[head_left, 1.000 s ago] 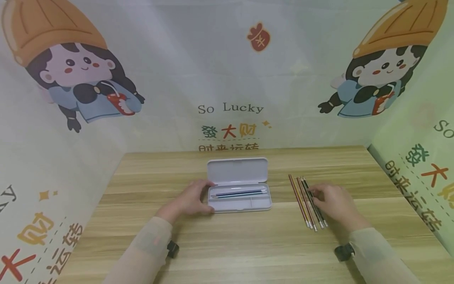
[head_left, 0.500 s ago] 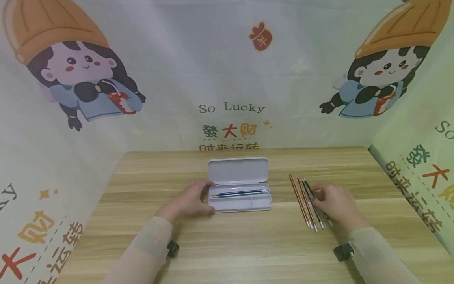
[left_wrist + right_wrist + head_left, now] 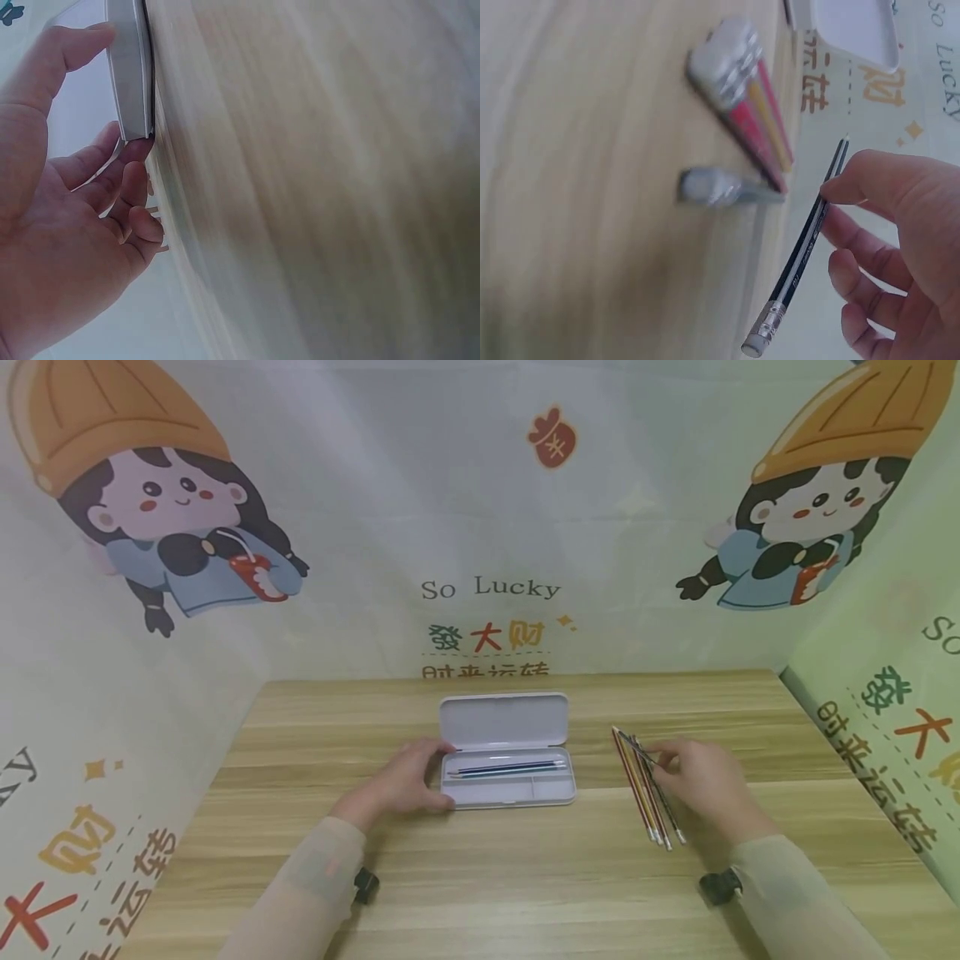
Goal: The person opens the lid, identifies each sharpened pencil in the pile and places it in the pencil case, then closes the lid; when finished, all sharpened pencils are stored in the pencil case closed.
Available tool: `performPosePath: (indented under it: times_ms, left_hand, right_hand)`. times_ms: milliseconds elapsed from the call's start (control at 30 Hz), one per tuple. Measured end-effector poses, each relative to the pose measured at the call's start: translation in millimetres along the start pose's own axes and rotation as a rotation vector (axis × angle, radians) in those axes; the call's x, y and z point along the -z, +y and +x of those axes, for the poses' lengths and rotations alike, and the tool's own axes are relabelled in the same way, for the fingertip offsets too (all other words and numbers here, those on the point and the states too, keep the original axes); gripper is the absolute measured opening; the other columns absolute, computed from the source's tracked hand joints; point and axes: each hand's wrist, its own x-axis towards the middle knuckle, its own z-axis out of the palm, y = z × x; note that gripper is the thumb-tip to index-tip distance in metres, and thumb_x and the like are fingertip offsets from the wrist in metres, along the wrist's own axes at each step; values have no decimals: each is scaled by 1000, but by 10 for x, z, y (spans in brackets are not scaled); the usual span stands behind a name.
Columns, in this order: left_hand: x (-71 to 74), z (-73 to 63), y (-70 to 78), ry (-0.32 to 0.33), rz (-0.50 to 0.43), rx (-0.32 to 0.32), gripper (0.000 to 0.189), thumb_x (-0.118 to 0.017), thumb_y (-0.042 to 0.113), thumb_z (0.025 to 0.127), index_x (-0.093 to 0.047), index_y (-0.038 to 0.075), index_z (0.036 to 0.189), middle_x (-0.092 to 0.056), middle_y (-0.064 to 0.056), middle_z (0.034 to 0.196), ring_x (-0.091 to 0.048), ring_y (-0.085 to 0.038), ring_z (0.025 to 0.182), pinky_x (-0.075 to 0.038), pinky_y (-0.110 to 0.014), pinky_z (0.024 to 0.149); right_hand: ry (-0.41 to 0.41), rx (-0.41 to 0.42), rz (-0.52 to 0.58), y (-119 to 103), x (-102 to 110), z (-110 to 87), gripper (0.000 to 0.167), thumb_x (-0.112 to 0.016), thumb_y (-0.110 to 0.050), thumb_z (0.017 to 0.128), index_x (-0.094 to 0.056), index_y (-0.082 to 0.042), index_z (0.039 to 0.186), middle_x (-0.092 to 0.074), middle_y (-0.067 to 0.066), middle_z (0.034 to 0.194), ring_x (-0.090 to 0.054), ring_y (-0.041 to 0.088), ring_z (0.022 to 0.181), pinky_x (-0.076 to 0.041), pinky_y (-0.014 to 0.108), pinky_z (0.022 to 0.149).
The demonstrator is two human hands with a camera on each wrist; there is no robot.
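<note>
An open white pencil case [image 3: 487, 792] stands mid-table with its lid [image 3: 504, 721] raised at the back. Blue pencils [image 3: 504, 769] lie in its rear compartment. My left hand [image 3: 405, 778] holds the case's left end, thumb at the front corner and fingers at the rear. On the right, my right hand [image 3: 708, 783] pinches a black pencil [image 3: 804, 244] between thumb and fingers. Its silver eraser end hangs toward the camera in the right wrist view. Under it lie several red and yellow pencils [image 3: 637, 789] and another dark pencil [image 3: 671, 810], eraser ends toward me.
The wood-grain table [image 3: 525, 877] has a printed cloth [image 3: 360, 527] behind it and at both sides. A small black device [image 3: 366, 886] sits at the left wrist, and another black device [image 3: 720, 887] at the right.
My right hand has drawn a black pencil off the right of the row and lifted it; its point now crosses leftward over the others. The left hand stays on the case.
</note>
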Motion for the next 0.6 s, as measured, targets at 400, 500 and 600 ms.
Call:
performPosePath:
  times_ms: [400,500,600]
  left_hand:
    - [3,-12,7,0,12,-14,81,-91,26,71,-55,3,140,-59,-18,142,-52,-36,133,-39,-53,119]
    - [4,-15,10,-3,6,-3,82,-91,26,72,-54,3,141,-58,-18,143,-51,-36,135,-39,-53,120]
    - [5,-13,4,-6,4,5,83,-90,27,72,-53,4,143,-57,-18,145,-50,-36,136,-38,-52,120]
  right_hand:
    - [33,157,-42,-362,-125,187,25,-77,-16,82,-81,-18,106,-69,-12,76,-40,3,53,-32,23,48]
    - [29,199,-50,-441,-159,233,23,-77,-16,83,-81,-19,105,-71,-12,78,-40,2,53,-34,23,50]
    - [55,271,-66,-511,-204,290,22,-78,-15,81,-82,-20,103,-72,-14,79,-41,0,54,-43,27,56]
